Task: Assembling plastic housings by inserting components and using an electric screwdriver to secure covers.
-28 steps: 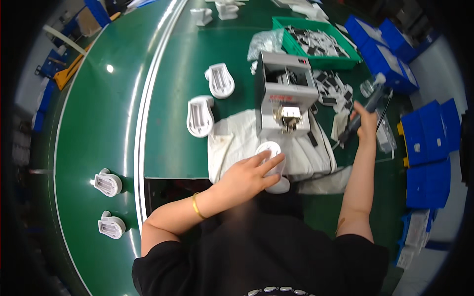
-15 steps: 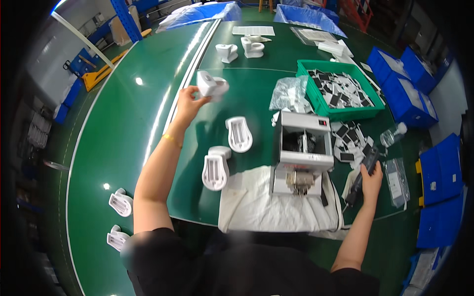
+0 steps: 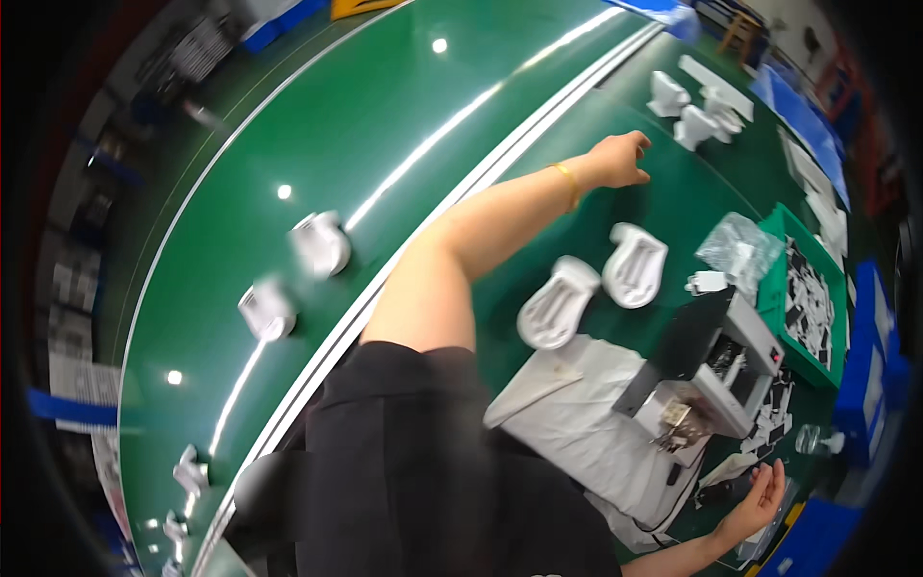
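Note:
My left hand (image 3: 623, 159) reaches far across the green table, fingers apart and slightly bent, with nothing in them. Just beyond it stands a small cluster of white toilet-shaped plastic parts (image 3: 694, 128). Two similar white housings, a near one (image 3: 558, 303) and a farther one (image 3: 635, 267), lie hollow side up below my left forearm. At the lower right, my right hand (image 3: 755, 507) has its fingers loosely stretched out and holds nothing visible. Left of that hand is a grey-and-white machine (image 3: 738, 361) on a white cloth (image 3: 596, 423).
A green crate (image 3: 771, 279) of black-and-white small pieces stands at the right, beside a clear plastic bag (image 3: 738, 242). A clear bottle (image 3: 815, 439) is near blue bins (image 3: 870, 356). More white housings (image 3: 320, 245) sit left of the white rail (image 3: 510, 159).
My left hand has let go of the white part, which now appears among those at the back. My right hand no longer holds the dark power screwdriver. The view has turned and tilted.

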Tool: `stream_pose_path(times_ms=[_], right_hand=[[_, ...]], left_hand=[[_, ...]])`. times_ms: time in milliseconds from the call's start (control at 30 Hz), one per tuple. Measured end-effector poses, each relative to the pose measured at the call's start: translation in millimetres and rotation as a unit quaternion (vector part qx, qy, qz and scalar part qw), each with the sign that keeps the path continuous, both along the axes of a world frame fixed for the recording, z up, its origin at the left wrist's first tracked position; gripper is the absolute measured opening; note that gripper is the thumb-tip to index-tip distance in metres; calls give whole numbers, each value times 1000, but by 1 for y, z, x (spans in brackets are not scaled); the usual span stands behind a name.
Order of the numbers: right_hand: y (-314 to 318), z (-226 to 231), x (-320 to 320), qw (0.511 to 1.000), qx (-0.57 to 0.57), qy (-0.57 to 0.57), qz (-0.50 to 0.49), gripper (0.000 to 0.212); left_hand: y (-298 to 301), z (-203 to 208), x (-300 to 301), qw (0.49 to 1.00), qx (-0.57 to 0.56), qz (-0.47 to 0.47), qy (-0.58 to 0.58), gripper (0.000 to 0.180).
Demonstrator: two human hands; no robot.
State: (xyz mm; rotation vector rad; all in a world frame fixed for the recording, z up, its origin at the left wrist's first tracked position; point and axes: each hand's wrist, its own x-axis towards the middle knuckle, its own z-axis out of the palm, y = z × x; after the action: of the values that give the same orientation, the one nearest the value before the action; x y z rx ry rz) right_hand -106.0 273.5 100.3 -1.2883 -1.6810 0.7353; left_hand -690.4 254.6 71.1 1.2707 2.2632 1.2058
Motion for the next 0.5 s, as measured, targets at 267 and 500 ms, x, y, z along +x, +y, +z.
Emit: stream_pose_path(times_ms=[267,500], right_hand=[[-28,22,-19,991,-10,62,118,30],[-47,34,-61,973,-18,131,189,23]], left_hand=[[-380,112,10,899,-350,48,258,74],[-513,49,-15,963,-184,139,137,65]])
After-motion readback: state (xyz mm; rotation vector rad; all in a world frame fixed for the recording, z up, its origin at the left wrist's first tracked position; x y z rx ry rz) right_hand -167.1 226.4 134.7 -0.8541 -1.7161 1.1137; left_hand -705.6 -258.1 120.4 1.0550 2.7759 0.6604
